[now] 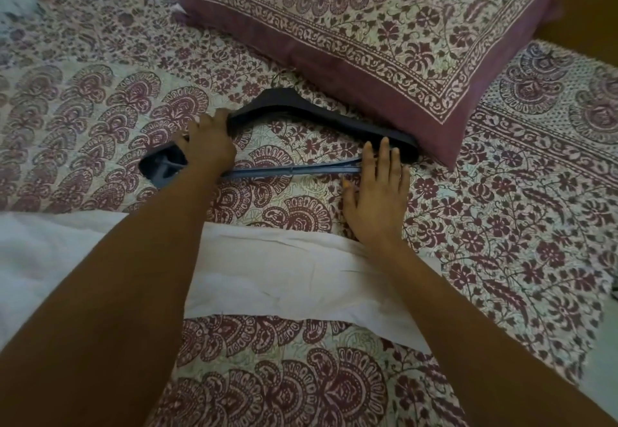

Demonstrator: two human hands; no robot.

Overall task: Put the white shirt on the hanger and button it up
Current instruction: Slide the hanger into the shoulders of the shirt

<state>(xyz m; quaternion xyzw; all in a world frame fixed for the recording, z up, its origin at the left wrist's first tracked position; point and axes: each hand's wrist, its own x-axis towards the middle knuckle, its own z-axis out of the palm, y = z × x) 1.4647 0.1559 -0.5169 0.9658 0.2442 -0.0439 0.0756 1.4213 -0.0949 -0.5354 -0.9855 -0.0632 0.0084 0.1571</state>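
While the hanger (281, 100) lies flat on the bed (501, 226) beside the pillow (368, 25), the left grip (209, 145) clasps its left shoulder. Right grip (376, 189) is released, straight fingers (384, 155) touching its right end. White shirt (284, 276) lies spread under both forearms, nearer the person.

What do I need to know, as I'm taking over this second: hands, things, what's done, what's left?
Left hand grips the hanger at its left shoulder. Right hand lies flat, fingers straight, tips at the hanger's right end.
The hanger lies on the bedsheet in front of the pillow. The white shirt lies nearer the person, under both forearms, apart from the hanger.
Done: nothing yet.
Left: put the shirt on the hanger, then button it.
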